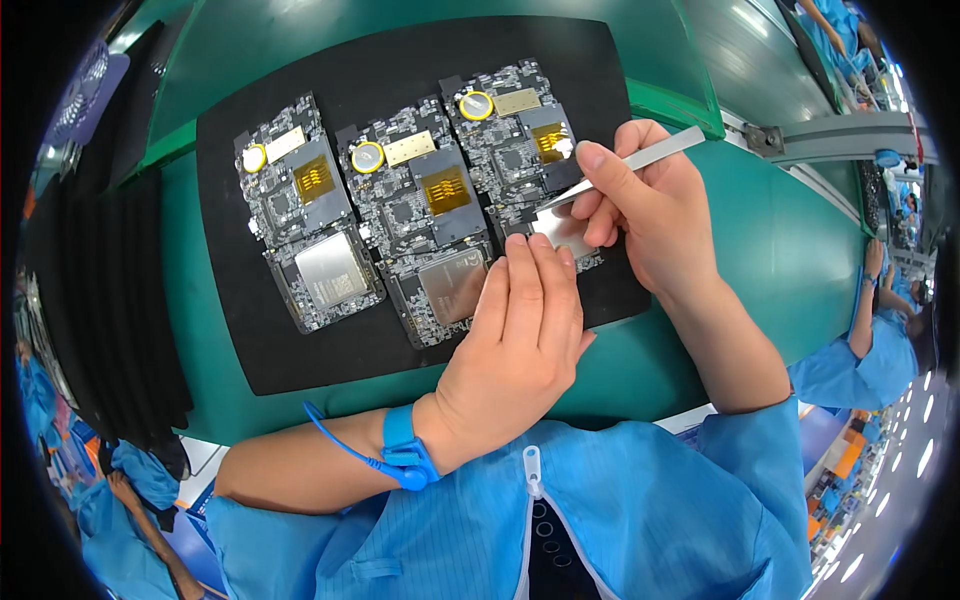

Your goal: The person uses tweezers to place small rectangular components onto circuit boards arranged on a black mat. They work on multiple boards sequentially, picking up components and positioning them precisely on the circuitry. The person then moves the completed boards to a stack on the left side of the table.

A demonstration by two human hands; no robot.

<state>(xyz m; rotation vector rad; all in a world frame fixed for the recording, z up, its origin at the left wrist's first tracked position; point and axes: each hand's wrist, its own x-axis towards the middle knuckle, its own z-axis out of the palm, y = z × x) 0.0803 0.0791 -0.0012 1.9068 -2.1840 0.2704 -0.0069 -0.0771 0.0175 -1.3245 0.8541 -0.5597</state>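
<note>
Three circuit boards lie side by side on a black mat (290,365): a left board (282,205), a middle board (403,212) and a right board (512,150). Each carries a yellow-rimmed coin cell, an amber-taped patch and a silver metal cover. In my right hand (668,215) is a pair of metal tweezers (665,148), pinched between thumb and fingers. Their tips meet the upper edge of the right board's silver cover (572,232). My left hand (510,350) rests with fingers stretched over that board's lower end, holding nothing and hiding part of it.
Beneath the mat is a green work surface (215,330), with a green raised edge (675,112) behind it. Stacked black sheets (105,290) stand at the left. A blue wrist strap (400,440) with a cord circles my left wrist. Other people in blue work at both sides.
</note>
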